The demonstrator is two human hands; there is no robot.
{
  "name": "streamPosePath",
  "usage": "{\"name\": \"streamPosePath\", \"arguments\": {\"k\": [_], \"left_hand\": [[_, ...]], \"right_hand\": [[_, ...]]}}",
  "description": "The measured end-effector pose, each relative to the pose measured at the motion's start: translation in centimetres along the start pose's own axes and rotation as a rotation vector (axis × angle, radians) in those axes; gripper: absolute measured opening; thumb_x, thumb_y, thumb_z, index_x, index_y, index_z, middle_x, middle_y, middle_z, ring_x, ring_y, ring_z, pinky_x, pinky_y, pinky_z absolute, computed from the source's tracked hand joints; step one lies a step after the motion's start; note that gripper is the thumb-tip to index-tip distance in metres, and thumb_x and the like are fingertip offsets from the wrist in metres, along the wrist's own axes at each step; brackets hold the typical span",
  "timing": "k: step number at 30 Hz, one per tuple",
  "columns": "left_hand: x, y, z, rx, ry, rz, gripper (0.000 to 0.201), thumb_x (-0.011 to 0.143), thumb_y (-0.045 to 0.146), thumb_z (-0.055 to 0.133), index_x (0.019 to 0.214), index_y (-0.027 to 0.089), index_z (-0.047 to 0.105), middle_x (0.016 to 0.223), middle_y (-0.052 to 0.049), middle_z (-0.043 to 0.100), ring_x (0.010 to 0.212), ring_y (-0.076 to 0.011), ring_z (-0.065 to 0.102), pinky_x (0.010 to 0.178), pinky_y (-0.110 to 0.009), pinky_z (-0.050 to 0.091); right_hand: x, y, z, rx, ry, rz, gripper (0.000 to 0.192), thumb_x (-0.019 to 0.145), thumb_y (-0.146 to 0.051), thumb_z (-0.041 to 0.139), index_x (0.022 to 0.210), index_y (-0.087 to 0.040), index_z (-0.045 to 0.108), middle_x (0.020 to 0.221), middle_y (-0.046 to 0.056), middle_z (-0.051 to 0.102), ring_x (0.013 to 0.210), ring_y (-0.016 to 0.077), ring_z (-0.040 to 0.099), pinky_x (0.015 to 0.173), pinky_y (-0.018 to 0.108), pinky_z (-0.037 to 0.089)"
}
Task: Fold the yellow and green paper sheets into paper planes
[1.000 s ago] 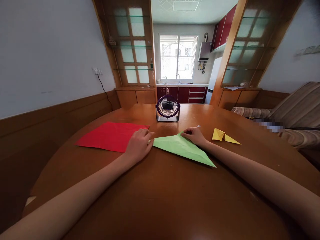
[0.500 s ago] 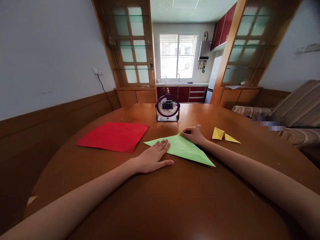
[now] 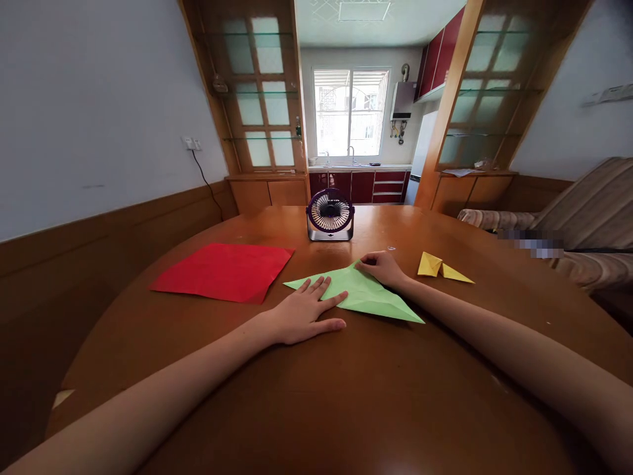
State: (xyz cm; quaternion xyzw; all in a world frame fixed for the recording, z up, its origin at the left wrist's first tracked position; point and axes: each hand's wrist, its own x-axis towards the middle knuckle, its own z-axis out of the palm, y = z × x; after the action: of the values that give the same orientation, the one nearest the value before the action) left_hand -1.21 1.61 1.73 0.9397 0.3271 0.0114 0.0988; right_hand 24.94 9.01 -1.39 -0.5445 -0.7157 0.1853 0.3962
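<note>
The left hand point(image 3: 302, 311) lies flat and fully spread, palm down, fingers fanned over the near left part of the green paper point(image 3: 360, 295), with the thumb stretched out on the bare table point(image 3: 316, 396) beside it. It grips nothing; it presses, and that looks like the point of the pose, a weight to pin the sheet so it cannot slide or spring up.

The right hand point(image 3: 383, 267) sits at the far edge of the same sheet, fingers curled down onto the peak of the fold. Whether it pinches a layer or just bears down on the crease cannot be told from here, since the fingertips are tucked under. Its placement reads as working the fold while the other hand anchors.

The green paper itself lies in the middle of the table, folded into a long triangle with one sharp tip pointing right and toward the person.

To the left, apart from it, a red sheet point(image 3: 225, 270) lies flat and unfolded. To the right, a small yellow folded piece point(image 3: 442, 268) rests well clear of both hands. Beyond the green paper stands a little fan point(image 3: 330, 214), facing the person.
</note>
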Motion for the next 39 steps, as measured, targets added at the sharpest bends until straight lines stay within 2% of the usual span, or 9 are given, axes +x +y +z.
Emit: {"name": "streamPosePath", "arguments": {"k": [4,8,17,22,28,31,33,36,39], "left_hand": [[0.2,-0.2,0.2,-0.014,0.043,0.074,0.077,0.092,0.068,0.033,0.152,0.02,0.026,0.158,-0.011,0.014,0.147,-0.029,0.013,0.119,-0.043,0.009],[0.3,-0.3,0.6,-0.07,0.034,0.1,0.081,0.091,0.068,0.035,0.153,0.019,0.018,0.158,-0.01,0.01,0.147,-0.0282,0.013,0.119,-0.04,0.013],[0.4,1.0,0.5,-0.048,-0.001,0.112,0.078,0.087,0.073,0.04,0.151,0.032,0.024,0.159,-0.005,0.009,0.147,-0.0349,0.003,0.117,-0.054,0.006],[0.6,1.7,0.5,-0.05,0.011,0.112,0.075,0.086,0.074,0.039,0.15,0.036,0.027,0.159,-0.006,0.012,0.146,-0.0381,0.005,0.115,-0.059,0.006],[0.7,2.5,0.4,-0.046,-0.053,0.083,0.075,0.083,0.078,0.038,0.148,0.041,0.027,0.16,-0.005,0.0,0.144,-0.0444,-0.004,0.11,-0.069,-0.001],[0.7,2.4,0.6,-0.041,-0.04,0.09,0.076,0.083,0.078,0.037,0.148,0.041,0.026,0.16,-0.005,-0.002,0.144,-0.0447,-0.005,0.11,-0.069,-0.001],[0.7,2.3,0.8,-0.027,-0.029,0.088,0.074,0.085,0.077,0.034,0.149,0.041,0.025,0.16,-0.004,-0.003,0.144,-0.0433,-0.005,0.11,-0.068,-0.002],[0.6,2.2,1.0,-0.011,-0.025,0.065,0.074,0.089,0.075,0.025,0.151,0.037,0.018,0.16,-0.004,-0.001,0.146,-0.0379,-0.005,0.113,-0.063,-0.002],[0.7,2.1,1.2,-0.013,-0.016,0.045,0.079,0.09,0.074,0.021,0.154,0.029,0.013,0.16,-0.005,0.001,0.147,-0.0334,-0.005,0.116,-0.058,-0.002]], "right_hand": [[0.1,0.1,0.0,-0.014,0.014,0.008,0.023,0.076,-0.035,0.063,0.076,-0.015,0.074,0.071,0.005,0.07,0.062,0.0151,0.057,0.053,0.024,0.037],[0.2,0.2,-0.1,-0.028,0.016,0.003,0.021,0.076,-0.033,0.064,0.077,-0.015,0.075,0.073,0.006,0.072,0.065,0.0166,0.059,0.055,0.025,0.039],[0.2,0.2,-0.1,-0.043,0.002,-0.009,0.02,0.077,-0.031,0.063,0.078,-0.015,0.075,0.075,0.006,0.073,0.066,0.0171,0.061,0.057,0.026,0.041],[0.2,0.2,-0.1,-0.045,0.002,-0.009,0.02,0.078,-0.031,0.062,0.079,-0.015,0.074,0.075,0.006,0.073,0.066,0.0169,0.061,0.056,0.025,0.04],[0.2,0.3,0.1,-0.075,0.033,-0.027,0.016,0.078,-0.027,0.063,0.077,-0.015,0.073,0.072,0.005,0.071,0.065,0.0167,0.06,0.058,0.026,0.041],[0.1,0.0,0.1,-0.09,0.091,-0.056,0.018,0.077,-0.026,0.066,0.091,-0.016,0.072,0.078,0.005,0.069,0.067,0.0169,0.06,0.061,0.028,0.045],[-0.1,-0.4,0.0,-0.096,0.162,-0.077,0.031,0.078,-0.027,0.065,0.107,-0.016,0.067,0.096,0.009,0.067,0.079,0.0194,0.062,0.069,0.031,0.048],[-0.7,-1.6,-0.5,-0.102,0.239,-0.171,0.032,0.084,-0.026,0.059,0.114,-0.018,0.062,0.116,0.012,0.059,0.103,0.0235,0.058,0.083,0.037,0.049],[-2.0,-2.8,-0.9,-0.08,0.173,-0.456,0.02,0.091,-0.025,0.052,0.103,-0.019,0.066,0.108,0.01,0.062,0.102,0.0216,0.06,0.089,0.038,0.049]]}}
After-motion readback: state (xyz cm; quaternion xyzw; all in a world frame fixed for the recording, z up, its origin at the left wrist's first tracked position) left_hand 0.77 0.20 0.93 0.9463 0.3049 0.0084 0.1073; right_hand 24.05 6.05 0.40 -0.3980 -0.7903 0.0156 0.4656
